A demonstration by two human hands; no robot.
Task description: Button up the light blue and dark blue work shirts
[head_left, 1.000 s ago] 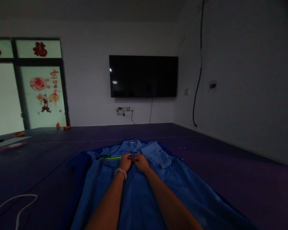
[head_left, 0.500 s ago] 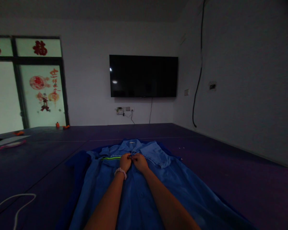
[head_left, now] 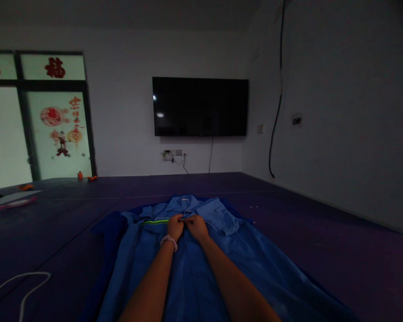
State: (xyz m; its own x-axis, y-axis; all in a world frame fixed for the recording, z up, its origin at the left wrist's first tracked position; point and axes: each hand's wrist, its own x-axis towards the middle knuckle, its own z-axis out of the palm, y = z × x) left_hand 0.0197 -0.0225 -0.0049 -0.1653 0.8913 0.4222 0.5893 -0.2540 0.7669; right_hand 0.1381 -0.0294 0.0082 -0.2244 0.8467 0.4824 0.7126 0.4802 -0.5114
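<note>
A blue work shirt (head_left: 255, 259) lies spread flat on a dark purple surface (head_left: 322, 223), collar away from me, with a yellow-green reflective stripe (head_left: 154, 221) on the chest. Both my arms stretch out over it. My left hand (head_left: 175, 227), a pale band on its wrist, and my right hand (head_left: 196, 226) meet at the shirt's front opening just below the collar. Fingers of both hands are pinched together on the fabric there. What exactly sits between the fingertips is too small to make out.
A white cable (head_left: 23, 286) loops at the lower left. Flat pale items (head_left: 15, 200) lie far left. A black wall screen (head_left: 200, 106) hangs ahead above a socket with wires (head_left: 174, 154). A glass door with red decorations (head_left: 58, 129) stands at left.
</note>
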